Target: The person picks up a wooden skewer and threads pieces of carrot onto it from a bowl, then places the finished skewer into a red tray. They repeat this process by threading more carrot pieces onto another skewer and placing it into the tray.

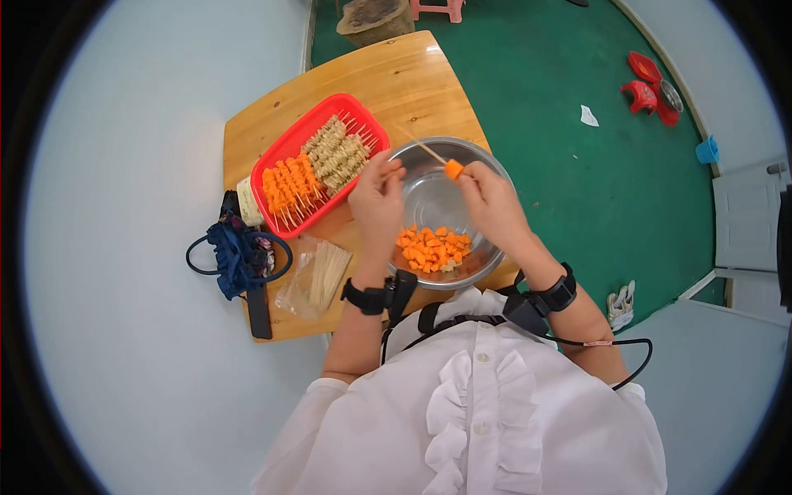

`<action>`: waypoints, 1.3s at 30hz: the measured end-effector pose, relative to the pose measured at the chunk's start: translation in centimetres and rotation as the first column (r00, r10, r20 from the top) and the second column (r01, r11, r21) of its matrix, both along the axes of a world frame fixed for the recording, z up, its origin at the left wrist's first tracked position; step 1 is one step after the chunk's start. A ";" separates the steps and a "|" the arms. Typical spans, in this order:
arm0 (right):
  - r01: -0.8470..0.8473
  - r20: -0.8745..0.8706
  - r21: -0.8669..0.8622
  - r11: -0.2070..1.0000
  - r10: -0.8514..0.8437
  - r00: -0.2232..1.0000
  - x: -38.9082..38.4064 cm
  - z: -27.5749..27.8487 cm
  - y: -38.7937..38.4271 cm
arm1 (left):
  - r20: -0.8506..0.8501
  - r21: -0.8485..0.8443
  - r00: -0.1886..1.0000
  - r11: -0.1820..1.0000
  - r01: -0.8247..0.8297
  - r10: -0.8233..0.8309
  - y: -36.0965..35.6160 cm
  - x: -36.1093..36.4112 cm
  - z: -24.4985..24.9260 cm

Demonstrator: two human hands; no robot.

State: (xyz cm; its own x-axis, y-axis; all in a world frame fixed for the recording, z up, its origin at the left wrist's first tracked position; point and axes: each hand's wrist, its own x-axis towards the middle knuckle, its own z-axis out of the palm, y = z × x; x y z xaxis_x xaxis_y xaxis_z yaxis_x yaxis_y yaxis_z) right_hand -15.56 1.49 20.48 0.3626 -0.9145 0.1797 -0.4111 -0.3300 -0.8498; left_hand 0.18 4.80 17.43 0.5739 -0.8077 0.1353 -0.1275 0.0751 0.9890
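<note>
Straight to the round stainless-steel bowl (433, 198) at the near edge of the light wooden tabletop (396, 74). Gripping a small orange vegetable cube (454, 170) in the fingertips of the right hand (492, 205), up above the far half of the bowl. Meeting the cube there: a thin bare wooden skewer (426, 150), slanting away up and to the left over the rim. Can't tell whether pierced through or only touching. Raised just beside it, the left hand (377, 202), fingers curled in together; can't tell whether clamped on the stick. Black bands (365, 299) strapped round both wrists.

Down in the bowl, near side: a heap of diced orange pieces (433, 247), a few pale ones mixed in. Just left of the bowl, a red rectangular plastic tray (285, 148), set at a slant. Loaded in two batches: orange-loaded skewers (289, 186) at the near end, pale beige skewers (337, 153) at the far end. Nearer, by the left wrist, a clear plastic bag of bare sticks (318, 276). Hanging off the tabletop's left edge, a dark blue fabric bag (239, 256) with looped handles. Beyond, green floor (536, 99).
</note>
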 end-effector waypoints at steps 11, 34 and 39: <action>0.032 -0.176 0.178 0.984 0.000 0.984 -4.5 -2.2 -0.5 | 0.280 0.812 0.504 0.481 0.330 -0.817 0.1 2.2 -10.6; -0.053 -0.230 0.096 0.994 0.074 0.970 -4.2 -2.8 0.1 | -0.226 0.400 0.948 0.866 0.301 -0.225 -1.3 2.0 -10.6; -0.099 -0.258 -0.038 0.994 0.086 0.962 -3.1 -1.7 1.0 | -0.290 0.210 0.955 0.970 0.125 -0.060 -1.0 2.4 -5.6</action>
State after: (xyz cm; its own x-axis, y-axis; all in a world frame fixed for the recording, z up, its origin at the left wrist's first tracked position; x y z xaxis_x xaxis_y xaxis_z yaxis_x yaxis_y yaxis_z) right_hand -18.62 2.52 18.74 0.4847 -0.8671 0.1151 -0.5783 -0.4164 -0.7016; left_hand 2.54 3.77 11.86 0.4836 -0.8498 -0.2096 0.1528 -0.1539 0.9762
